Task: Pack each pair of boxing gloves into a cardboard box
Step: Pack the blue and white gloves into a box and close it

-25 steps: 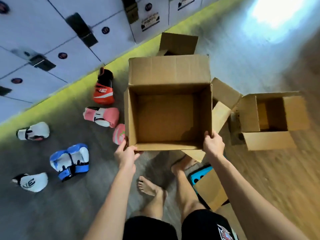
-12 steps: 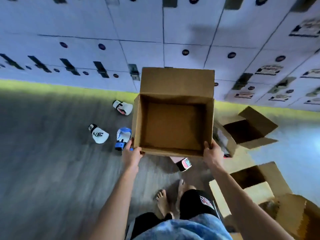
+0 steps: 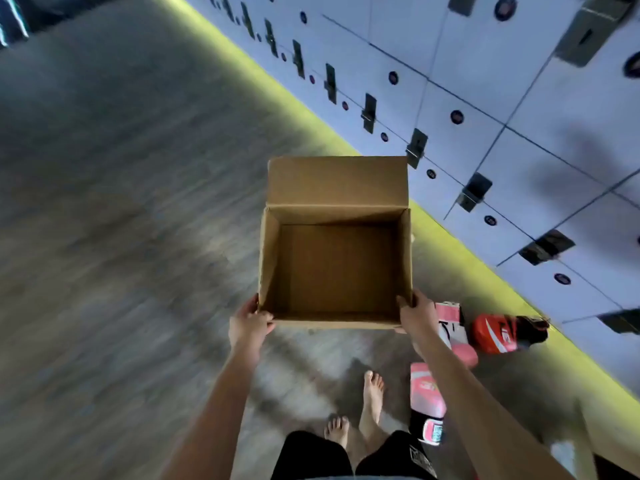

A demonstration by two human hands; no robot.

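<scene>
Pink glove, red glove, lockers near box

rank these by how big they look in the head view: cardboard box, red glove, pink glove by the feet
1. cardboard box, by far the largest.
2 and 3. pink glove and red glove look about alike. The pink one lies nearer the camera, so I won't rank them.

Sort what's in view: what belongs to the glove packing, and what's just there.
Job: cardboard box, empty, gripped at its near corners by the left hand and right hand; pink glove by the feet; second pink glove behind the right forearm; red glove.
Just there: lockers; grey floor.
</scene>
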